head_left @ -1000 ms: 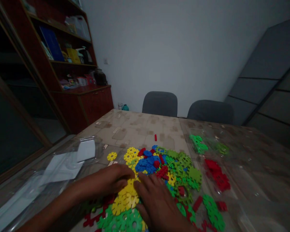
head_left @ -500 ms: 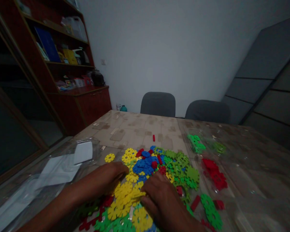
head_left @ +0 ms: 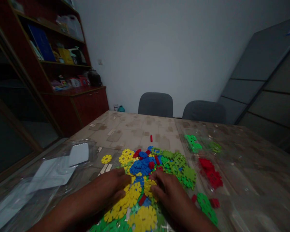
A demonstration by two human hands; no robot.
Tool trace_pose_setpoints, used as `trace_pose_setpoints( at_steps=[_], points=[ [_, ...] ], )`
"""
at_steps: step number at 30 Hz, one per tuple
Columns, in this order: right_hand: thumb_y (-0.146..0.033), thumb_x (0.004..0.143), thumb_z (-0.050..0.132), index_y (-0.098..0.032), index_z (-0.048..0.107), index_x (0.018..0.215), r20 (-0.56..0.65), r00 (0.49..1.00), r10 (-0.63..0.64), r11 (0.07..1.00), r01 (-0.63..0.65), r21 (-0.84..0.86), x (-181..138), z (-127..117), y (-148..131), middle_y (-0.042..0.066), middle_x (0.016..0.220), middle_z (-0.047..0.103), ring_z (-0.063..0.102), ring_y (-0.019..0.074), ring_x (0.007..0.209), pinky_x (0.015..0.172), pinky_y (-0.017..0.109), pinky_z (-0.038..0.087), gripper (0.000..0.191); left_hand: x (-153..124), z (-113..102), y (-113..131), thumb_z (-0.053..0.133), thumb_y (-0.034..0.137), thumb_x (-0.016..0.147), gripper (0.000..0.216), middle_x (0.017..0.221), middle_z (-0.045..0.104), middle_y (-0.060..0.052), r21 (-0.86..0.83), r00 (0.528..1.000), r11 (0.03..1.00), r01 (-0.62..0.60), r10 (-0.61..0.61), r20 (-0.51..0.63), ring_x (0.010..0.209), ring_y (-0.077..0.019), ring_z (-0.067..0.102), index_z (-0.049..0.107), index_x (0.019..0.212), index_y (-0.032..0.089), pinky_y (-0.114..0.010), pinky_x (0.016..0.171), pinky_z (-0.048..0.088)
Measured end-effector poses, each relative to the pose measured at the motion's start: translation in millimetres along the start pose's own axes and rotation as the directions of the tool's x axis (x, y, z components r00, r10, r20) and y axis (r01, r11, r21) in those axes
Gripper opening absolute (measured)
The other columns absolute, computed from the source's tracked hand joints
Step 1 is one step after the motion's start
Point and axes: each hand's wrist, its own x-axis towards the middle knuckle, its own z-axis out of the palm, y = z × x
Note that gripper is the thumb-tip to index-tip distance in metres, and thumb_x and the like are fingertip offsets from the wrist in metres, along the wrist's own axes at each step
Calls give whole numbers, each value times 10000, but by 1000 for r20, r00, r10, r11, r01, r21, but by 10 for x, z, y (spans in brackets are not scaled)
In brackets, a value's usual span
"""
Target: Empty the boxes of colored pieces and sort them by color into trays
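Observation:
A heap of notched plastic building discs covers the near middle of the table. My right hand (head_left: 169,190) has its thumb and fingers closed around the edge of yellow notched discs (head_left: 149,187), held over the heap. To the left, my left hand (head_left: 111,185) rests beside a spread of yellow discs (head_left: 134,192), its thumb and fingers apart. Blue discs (head_left: 140,166) lie just beyond both hands. Green pieces (head_left: 180,161) fill the heap's right side. A red bar (head_left: 142,199) shows among the pieces between my hands.
Clear plastic trays hold red pieces (head_left: 210,173) and green pieces (head_left: 192,144) at the right. More clear packaging with a white card (head_left: 79,154) lies left. One yellow disc (head_left: 106,159) and a red strip (head_left: 151,138) sit apart. Grey chairs (head_left: 155,104) stand behind the table (head_left: 132,124).
My right hand has lifted yellow discs and turned more upright. The left hand has shifted slightly nearer to me. A red bar between the hands is now uncovered.

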Motion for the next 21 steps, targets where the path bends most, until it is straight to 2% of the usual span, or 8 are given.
trace_pose_setpoints(
  at_steps=[4, 9, 15, 18, 21],
  points=[
    [-68, 847, 621, -197, 581, 835, -41, 999, -1, 1000, 1, -6, -5, -14, 0, -5, 809, 644, 569, 162, 742, 650, 256, 355, 135, -46, 0, 114, 569, 238, 927, 370, 1382, 590, -84, -36, 997, 999, 25, -23, 70, 1252, -317, 552, 598, 1290, 302, -491, 1071, 438],
    [-81, 847, 636, -204, 580, 823, -57, 998, -34, 999, 34, -8, -39, -116, -60, -20, 771, 624, 541, 153, 702, 638, 257, 366, 137, -32, 31, 185, 645, 209, 853, 459, 1414, 592, -95, -83, 995, 993, 84, -79, 58, 1285, -344, 547, 608, 1303, 293, -526, 1108, 416],
    [-67, 864, 614, -211, 566, 807, -96, 992, -81, 997, 79, -20, -134, -404, -81, -31, 771, 613, 521, 139, 684, 645, 251, 375, 162, -28, -25, 204, 713, 246, 821, 605, 1528, 504, -65, -60, 982, 992, 111, -101, 158, 1400, -375, 436, 560, 1399, 338, -560, 1173, 333],
    [-37, 842, 616, -209, 559, 793, -51, 997, -52, 999, 51, -10, -214, -424, -104, -29, 765, 612, 505, 133, 666, 639, 248, 369, 188, -26, -27, 211, 673, 245, 858, 530, 1512, 521, -93, -52, 987, 993, 102, -95, 126, 1384, -372, 458, 582, 1377, 303, -571, 1156, 351],
    [-31, 816, 631, -207, 601, 813, 76, 997, -24, 999, 21, 34, -288, -291, -124, -21, 778, 641, 529, 134, 686, 642, 234, 381, 178, -18, 15, 159, 649, 253, 896, 434, 1431, 597, -81, -93, 997, 995, 27, -20, 76, 1310, -332, 542, 617, 1326, 307, -513, 1119, 415]
  ],
)
